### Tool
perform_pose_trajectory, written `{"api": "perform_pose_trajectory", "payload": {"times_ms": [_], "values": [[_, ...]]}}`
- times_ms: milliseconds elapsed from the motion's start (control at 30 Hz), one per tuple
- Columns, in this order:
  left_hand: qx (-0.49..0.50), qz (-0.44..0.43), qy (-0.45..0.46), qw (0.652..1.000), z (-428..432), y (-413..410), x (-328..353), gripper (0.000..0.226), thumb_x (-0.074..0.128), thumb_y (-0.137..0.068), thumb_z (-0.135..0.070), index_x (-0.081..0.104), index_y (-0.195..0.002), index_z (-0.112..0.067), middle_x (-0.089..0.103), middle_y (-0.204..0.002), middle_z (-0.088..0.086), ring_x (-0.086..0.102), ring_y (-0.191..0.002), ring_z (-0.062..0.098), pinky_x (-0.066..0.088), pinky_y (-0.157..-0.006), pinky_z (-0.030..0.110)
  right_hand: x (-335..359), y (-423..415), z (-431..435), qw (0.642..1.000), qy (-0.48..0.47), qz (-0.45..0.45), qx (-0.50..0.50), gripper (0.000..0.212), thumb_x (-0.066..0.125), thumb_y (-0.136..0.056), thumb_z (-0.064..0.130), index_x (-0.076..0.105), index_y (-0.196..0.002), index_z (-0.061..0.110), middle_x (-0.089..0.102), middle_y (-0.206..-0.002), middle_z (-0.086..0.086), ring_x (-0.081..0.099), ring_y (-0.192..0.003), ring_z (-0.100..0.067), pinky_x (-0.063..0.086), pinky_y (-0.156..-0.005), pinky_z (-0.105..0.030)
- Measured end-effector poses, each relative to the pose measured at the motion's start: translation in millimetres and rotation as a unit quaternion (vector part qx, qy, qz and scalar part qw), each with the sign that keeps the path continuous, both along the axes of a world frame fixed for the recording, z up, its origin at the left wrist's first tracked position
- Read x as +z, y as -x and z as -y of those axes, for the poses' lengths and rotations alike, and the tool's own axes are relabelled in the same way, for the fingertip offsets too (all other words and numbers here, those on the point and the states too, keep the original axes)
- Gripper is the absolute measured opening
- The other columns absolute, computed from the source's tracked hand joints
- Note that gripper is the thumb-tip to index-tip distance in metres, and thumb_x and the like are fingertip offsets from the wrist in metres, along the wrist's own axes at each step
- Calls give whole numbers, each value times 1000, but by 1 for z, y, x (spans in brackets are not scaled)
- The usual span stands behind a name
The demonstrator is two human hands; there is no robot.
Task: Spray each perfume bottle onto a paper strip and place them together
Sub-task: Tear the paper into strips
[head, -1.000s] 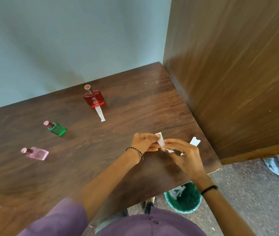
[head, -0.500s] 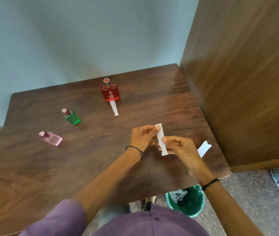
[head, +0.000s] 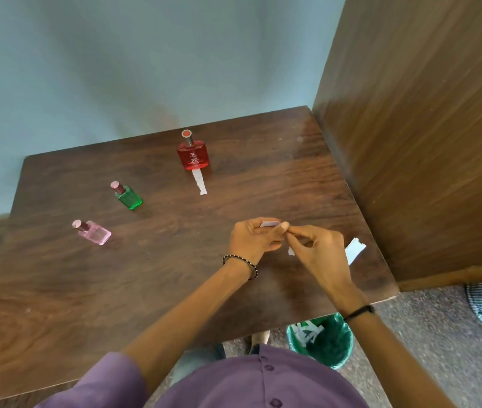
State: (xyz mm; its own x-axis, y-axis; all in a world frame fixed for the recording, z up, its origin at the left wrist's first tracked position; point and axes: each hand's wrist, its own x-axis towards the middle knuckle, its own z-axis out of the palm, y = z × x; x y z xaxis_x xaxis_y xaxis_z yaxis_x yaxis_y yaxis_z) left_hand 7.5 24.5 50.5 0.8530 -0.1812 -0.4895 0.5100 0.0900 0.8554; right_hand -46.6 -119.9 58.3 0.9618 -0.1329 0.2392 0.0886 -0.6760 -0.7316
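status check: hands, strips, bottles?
Left hand and right hand pinch one paper strip. Red bottle has its strip; green bottle, pink bottle none. Nothing blocking.

The scene is seen from a single head-worn wide-angle camera, aimed forward and steeply down. The wooden table (head: 175, 275) is viewed from close above its near edge; the wall (head: 145, 69) lies beyond, the floor (head: 425, 348) below right. No second view is given.

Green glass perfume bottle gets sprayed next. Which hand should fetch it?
Left, probably. The left hand is on the same side as the green glass perfume bottle, with bare wooden table between them. The right hand could hold the white paper strip both hands now pinch.
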Motion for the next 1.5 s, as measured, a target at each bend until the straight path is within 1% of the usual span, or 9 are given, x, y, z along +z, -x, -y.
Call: {"api": "perform_pose_trajectory", "payload": {"times_ms": [67,267,567,733,933,1067,1200,1300,1500], "values": [[15,-10,26,1000,0,0,1,19,82,-82,-11,73,-97,-3,77,-76,7,75,-70,11,62,-66,26,2,2,1,999,-30,-18,2,19,81,-88,14,82,-106,10,81,-92,-2,75,-74,-12,61,-75,-28],[8,11,43,999,-14,-2,8,47,79,-83,-10,58,-125,-8,78,-85,10,77,-74,17,63,-64,31,2,6,8,961,-243,-130,0,22,82,-86,28,82,-108,22,80,-97,12,78,-86,-6,61,-84,-23],[-39,60,26,997,-28,-7,6,52,76,-87,-10,52,-134,-9,79,-89,11,78,-75,22,61,-61,29,-2,-2,7,917,-370,-144,37,22,83,-85,25,82,-107,20,81,-103,0,77,-100,-18,60,-83,-24],[-55,63,21,996,-33,-8,6,49,77,-86,-12,56,-130,-12,79,-84,9,77,-73,20,60,-59,27,-5,-3,6,920,-359,-153,38,22,81,-89,24,80,-110,20,81,-102,0,76,-99,-18,62,-81,-28],[-76,39,27,996,-34,-6,9,34,79,-85,-16,63,-116,-14,79,-86,11,77,-73,23,61,-60,29,-2,-1,-1,987,-138,-82,16,23,76,-93,21,75,-116,20,76,-95,17,73,-89,2,59,-73,-15],[-67,14,26,997,-31,-5,10,48,77,-87,-12,54,-129,-9,79,-83,10,76,-68,20,62,-59,30,1,0,-6,996,-72,-45,32,24,79,-90,19,76,-114,14,75,-93,12,73,-88,-1,57,-80,-13],[-103,6,8,995,-34,-4,8,67,77,-87,-12,39,-142,-13,79,-98,12,76,-87,22,62,-66,32,0,2,-8,996,-67,-55,36,20,75,-93,25,79,-109,13,78,-97,8,73,-87,-3,59,-82,-20],[-109,4,-1,994,-34,-2,6,71,72,-89,-3,33,-148,-9,77,-104,11,76,-82,16,62,-66,31,-3,2,-6,992,-94,-87,5,16,73,-95,29,80,-106,19,78,-94,13,72,-86,-1,59,-81,-24],[-165,51,-138,975,-44,-3,-1,31,65,-94,-1,63,-124,2,76,-106,18,76,-82,24,61,-72,27,-16,-3,13,970,-171,-159,-73,16,68,-98,37,77,-95,24,76,-78,3,75,-77,-15,62,-82,-49]]}}
